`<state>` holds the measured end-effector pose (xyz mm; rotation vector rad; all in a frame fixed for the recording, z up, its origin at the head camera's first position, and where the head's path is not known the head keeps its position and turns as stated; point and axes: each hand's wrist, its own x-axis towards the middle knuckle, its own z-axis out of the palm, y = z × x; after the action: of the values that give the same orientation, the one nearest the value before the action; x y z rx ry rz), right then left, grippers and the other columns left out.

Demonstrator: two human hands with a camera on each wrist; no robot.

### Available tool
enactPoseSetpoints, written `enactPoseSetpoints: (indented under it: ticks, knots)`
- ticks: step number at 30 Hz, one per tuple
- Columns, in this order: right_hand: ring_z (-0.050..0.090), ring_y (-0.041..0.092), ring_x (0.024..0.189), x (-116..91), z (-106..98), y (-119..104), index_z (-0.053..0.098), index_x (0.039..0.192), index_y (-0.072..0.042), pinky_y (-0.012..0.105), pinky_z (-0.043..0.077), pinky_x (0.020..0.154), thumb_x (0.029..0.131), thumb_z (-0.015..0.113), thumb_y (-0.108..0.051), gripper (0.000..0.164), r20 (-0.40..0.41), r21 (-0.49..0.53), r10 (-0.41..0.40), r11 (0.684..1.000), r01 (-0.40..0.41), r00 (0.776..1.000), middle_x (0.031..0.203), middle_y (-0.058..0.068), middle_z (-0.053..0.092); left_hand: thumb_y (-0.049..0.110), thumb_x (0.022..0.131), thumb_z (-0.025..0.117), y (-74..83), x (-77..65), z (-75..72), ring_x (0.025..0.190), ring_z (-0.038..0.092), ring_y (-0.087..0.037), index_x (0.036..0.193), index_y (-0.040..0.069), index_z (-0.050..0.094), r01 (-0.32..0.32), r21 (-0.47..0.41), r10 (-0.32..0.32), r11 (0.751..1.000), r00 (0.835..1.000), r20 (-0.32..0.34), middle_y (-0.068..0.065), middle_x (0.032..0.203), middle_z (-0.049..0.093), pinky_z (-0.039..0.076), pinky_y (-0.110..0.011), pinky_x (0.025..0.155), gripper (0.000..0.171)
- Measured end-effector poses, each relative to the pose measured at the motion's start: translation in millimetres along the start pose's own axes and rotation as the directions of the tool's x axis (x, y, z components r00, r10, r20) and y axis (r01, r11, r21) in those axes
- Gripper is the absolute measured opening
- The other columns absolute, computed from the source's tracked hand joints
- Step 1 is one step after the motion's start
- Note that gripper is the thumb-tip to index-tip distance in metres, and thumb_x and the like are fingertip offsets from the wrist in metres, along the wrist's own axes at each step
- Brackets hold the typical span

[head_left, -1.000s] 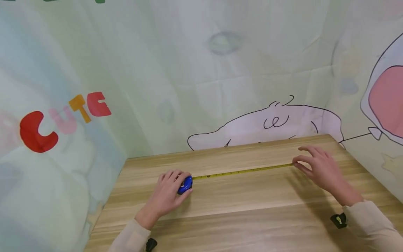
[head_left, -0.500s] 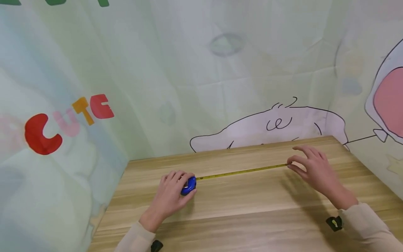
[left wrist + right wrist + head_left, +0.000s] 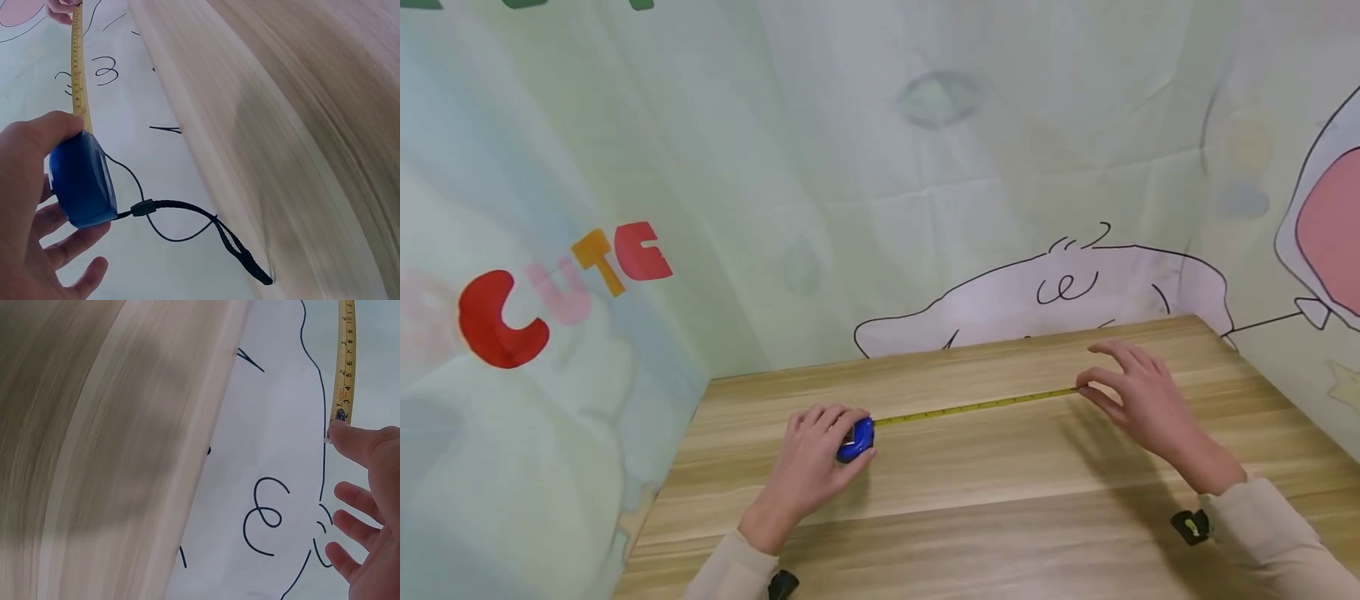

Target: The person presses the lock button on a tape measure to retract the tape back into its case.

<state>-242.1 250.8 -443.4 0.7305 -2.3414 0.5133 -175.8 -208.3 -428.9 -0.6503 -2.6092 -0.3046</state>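
A blue tape measure point(image 3: 857, 440) is gripped in my left hand point(image 3: 812, 458), thumb on one side and fingers round the other. Its yellow blade point(image 3: 977, 407) stretches out straight above the table to my right hand point(image 3: 1146, 404). There the thumb and index finger pinch the metal-hooked end, while the other fingers stay spread. In the left wrist view a black wrist strap point(image 3: 194, 206) dangles from the tape's case point(image 3: 81, 178). Low numbers near the hook show on the blade point(image 3: 345, 369) in the right wrist view.
Beneath both hands lies a wood-grain table point(image 3: 955, 533). A pale cartoon-printed curtain point(image 3: 820, 208) with the letters CUTE stands behind it and along its sides. Small dark devices, one of them here point(image 3: 1191, 527), sit at both wrists.
The hands have come closer together, and the stretch of blade between them is shorter. The right hand has moved left with the hook end; the left hand keeps its hold on the case.
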Motion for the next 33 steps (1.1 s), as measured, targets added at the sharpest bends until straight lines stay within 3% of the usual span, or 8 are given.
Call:
enactPoseSetpoints:
  ticks: [8,15,24,30,33]
  knots:
    - [0.056,0.048,0.125,8,3,-7,0.079,0.094,-0.024,0.068,0.038,0.098,0.087,0.087,-0.017,0.013,0.027,0.014,-0.01,1.0,0.01,1.0,0.133,0.02,0.064,0.042,0.089,0.086,7.8,9.1,2.4,0.111,0.062,-0.03,0.127,0.018,0.071,-0.003,-0.005,0.003,1.0,1.0,-0.003,-0.005,0.12,0.072,0.049,-0.056,0.093,0.047]
    - [0.055,0.047,0.126,18,8,-16,0.079,0.094,-0.024,0.067,0.038,0.099,0.083,0.089,-0.011,0.02,0.033,0.02,-0.017,1.0,0.016,0.999,0.134,0.019,0.064,0.042,0.089,0.085,14.0,19.6,3.9,0.112,0.061,-0.03,0.129,0.018,0.071,-0.008,-0.024,0.008,1.0,1.0,0.002,-0.005,0.119,0.07,0.048,-0.057,0.095,0.048]
    - [0.055,0.047,0.126,29,13,-31,0.079,0.095,-0.023,0.065,0.038,0.1,0.085,0.088,-0.01,0.019,0.026,0.044,-0.028,0.999,0.026,0.999,0.135,0.019,0.064,0.042,0.089,0.086,20.2,30.9,3.7,0.111,0.061,-0.029,0.129,0.018,0.071,-0.019,-0.058,0.019,0.998,1.0,-0.005,-0.004,0.117,0.069,0.046,-0.054,0.096,0.05]
    - [0.054,0.046,0.129,29,18,-42,0.078,0.094,-0.024,0.067,0.039,0.1,0.084,0.089,-0.011,0.019,0.031,0.063,-0.046,0.997,0.044,0.998,0.134,0.019,0.065,0.042,0.089,0.086,27.0,32.6,5.3,0.111,0.061,-0.029,0.131,0.017,0.07,-0.026,-0.084,0.027,0.996,1.0,0.004,-0.005,0.117,0.07,0.046,-0.055,0.098,0.051]
    - [0.054,0.046,0.13,26,21,-47,0.078,0.094,-0.024,0.069,0.039,0.101,0.088,0.087,-0.018,0.012,0.037,0.071,-0.049,0.996,0.046,0.998,0.135,0.018,0.065,0.042,0.089,0.086,30.8,31.8,7.7,0.11,0.061,-0.029,0.131,0.016,0.071,-0.028,-0.094,0.029,0.995,1.0,0.009,-0.005,0.117,0.07,0.046,-0.055,0.099,0.051]
